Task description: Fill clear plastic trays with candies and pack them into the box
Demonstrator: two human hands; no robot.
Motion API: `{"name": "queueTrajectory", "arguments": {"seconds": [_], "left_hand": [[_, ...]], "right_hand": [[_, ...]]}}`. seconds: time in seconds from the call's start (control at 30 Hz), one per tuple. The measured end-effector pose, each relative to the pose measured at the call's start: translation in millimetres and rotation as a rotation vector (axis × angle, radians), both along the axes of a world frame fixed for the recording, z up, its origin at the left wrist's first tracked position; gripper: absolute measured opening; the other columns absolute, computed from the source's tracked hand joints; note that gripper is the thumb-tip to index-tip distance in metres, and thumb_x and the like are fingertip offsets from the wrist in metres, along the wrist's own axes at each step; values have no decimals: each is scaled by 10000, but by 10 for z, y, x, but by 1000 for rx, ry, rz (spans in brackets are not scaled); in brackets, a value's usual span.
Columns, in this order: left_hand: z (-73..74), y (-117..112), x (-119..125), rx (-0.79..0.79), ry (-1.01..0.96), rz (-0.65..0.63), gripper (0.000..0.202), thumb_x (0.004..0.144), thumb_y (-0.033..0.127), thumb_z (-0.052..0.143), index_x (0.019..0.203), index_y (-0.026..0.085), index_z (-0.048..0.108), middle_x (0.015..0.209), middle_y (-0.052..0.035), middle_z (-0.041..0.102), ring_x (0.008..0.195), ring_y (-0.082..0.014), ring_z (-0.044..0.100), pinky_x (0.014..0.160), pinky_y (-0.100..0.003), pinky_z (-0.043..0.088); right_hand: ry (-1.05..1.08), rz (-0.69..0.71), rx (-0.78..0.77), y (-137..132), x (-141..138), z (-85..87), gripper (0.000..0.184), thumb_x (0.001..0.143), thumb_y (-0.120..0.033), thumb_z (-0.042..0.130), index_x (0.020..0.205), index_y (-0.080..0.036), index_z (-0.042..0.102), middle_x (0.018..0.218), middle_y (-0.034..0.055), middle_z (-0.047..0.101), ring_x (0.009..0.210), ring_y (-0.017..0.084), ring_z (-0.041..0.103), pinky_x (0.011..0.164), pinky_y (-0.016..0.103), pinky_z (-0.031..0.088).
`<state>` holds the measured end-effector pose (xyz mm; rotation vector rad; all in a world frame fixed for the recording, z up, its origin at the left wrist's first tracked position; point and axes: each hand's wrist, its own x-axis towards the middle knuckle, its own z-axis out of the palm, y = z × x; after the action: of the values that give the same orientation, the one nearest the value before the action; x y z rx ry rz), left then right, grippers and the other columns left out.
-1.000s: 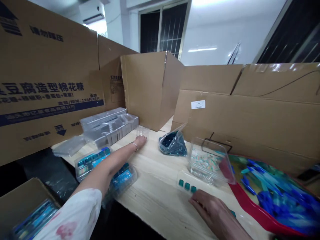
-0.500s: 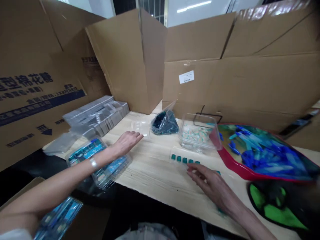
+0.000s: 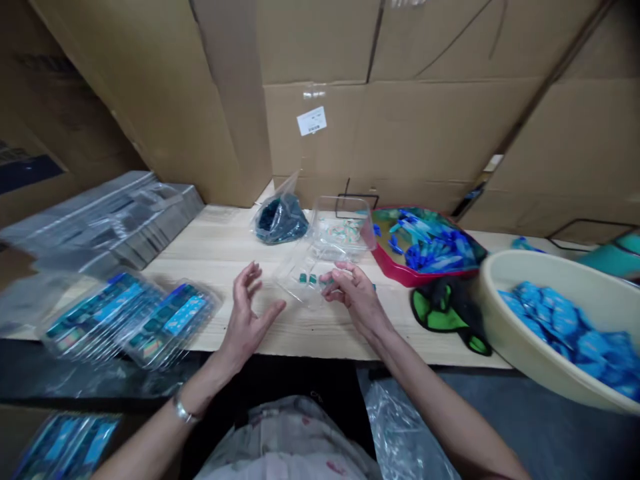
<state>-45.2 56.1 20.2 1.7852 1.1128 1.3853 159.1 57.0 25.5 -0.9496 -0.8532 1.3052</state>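
The left hand [image 3: 250,320] was spread wide, thumb apart from fingers. Between it and the right hand [image 3: 356,293], a clear tray [image 3: 293,268] was pinched by the latter; green cubes [image 3: 313,279] showed there, whether inside or beneath could not be told.

1. Your one camera rides on your head, looking forward and well down over the table [image 3: 200,247].
2. The table's near edge crosses the lower half of the view; below it you see your own shirt [image 3: 285,443] from above.
3. Your left hand [image 3: 249,320] and right hand [image 3: 357,299] sit near the middle, close enough to show separate fingers.
4. Cardboard [image 3: 425,140] beyond the far edge fills the top.
5. The view is wide, reaching stacked trays [image 3: 145,217] by the table's far left corner and a tub [image 3: 503,337] at the near right.
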Motion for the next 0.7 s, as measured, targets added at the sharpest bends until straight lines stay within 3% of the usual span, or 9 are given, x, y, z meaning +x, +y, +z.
{"name": "queueTrajectory", "arguments": {"seconds": [0.1, 0.17, 0.23, 0.3, 0.4, 0.47, 0.57, 0.7], "left_hand": [[-132, 19, 331, -532, -537, -139, 590, 802, 336, 636, 1292, 280, 311, 1263, -115, 533, 1087, -230, 591, 895, -435, 485], [-119, 107, 465, -703, -711, -185, 551, 774, 266, 672, 1222, 261, 352, 1099, -75, 630, 941, -210, 659, 834, -420, 520], [-56, 268, 524, -741, -773, -171, 512, 726, 199, 710, 1134, 237, 404, 995, -44, 664, 846, -204, 683, 758, -384, 547], [21, 467, 554, -739, -767, -174, 422, 717, 186, 708, 1054, 208, 456, 980, -44, 674, 799, -193, 689, 672, -319, 553], [112, 751, 629, -725, -739, -245, 231, 753, 206, 663, 939, 156, 536, 935, -58, 690, 705, -145, 679, 548, -212, 510], [142, 908, 694, -713, -745, -297, 159, 774, 204, 634, 904, 139, 569, 878, -59, 697, 646, -122, 665, 485, -172, 469], [138, 1102, 738, -689, -765, -325, 147, 787, 180, 615, 925, 135, 592, 841, -61, 703, 603, -111, 652, 434, -148, 434], [44, 1284, 653, -652, -799, -307, 186, 817, 184, 585, 996, 139, 599, 838, -59, 705, 586, -96, 641, 441, -140, 450]], "right_hand": [[-69, -30, -14, -139, 26, -116, 454, 754, -453, 646, 1068, -206, 429, 865, 24, 658, 642, 131, 626, 575, 275, 531], [-266, -70, -18, -238, 166, -187, 516, 745, -494, 638, 1120, -210, 428, 946, 49, 632, 699, 152, 622, 554, 286, 533], [-610, -212, -8, -360, 405, -248, 573, 751, -518, 623, 1189, -204, 429, 1026, 81, 594, 737, 168, 602, 561, 308, 531], [-1003, -358, -5, -504, 652, -312, 605, 781, -531, 589, 1248, -179, 434, 1101, 127, 561, 821, 205, 590, 662, 366, 535], [-1433, -383, -8, -707, 822, -447, 652, 789, -565, 574, 1276, -145, 464, 1176, 186, 531, 1029, 297, 544, 854, 462, 476], [-1575, -333, -8, -800, 779, -544, 641, 795, -568, 567, 1269, -143, 489, 1175, 193, 546, 1101, 326, 509, 905, 489, 441], [-1624, -230, 38, -840, 683, -587, 604, 833, -538, 536, 1292, -149, 480, 1177, 172, 574, 1116, 307, 513, 925, 475, 437], [-1606, -268, 127, -672, 902, -286, 467, 902, -447, 463, 1271, -166, 505, 1235, 138, 569, 1156, 251, 508, 967, 405, 425]]}}
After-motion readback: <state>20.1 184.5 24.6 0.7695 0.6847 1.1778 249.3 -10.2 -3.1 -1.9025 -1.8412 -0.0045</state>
